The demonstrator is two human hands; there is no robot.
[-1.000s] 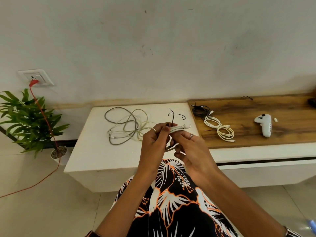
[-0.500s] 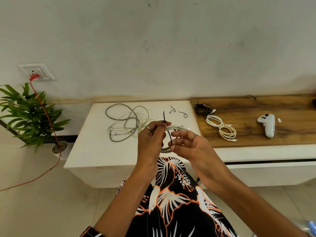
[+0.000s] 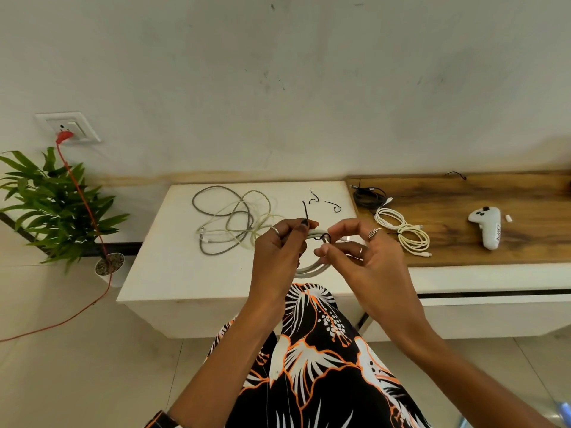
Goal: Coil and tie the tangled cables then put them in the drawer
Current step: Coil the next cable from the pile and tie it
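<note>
Our left hand grips the coiled white cable, loop hanging downward; our right hand pinches the black tie, one end upright. Our fingers hide the wrap.

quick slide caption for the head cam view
Both hands wrap a black tie around a coiled white cable; tangled cables wait behind.

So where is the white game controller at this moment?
In the head view, the white game controller lies on the wooden countertop at far right, right of the coiled white cable.
</note>
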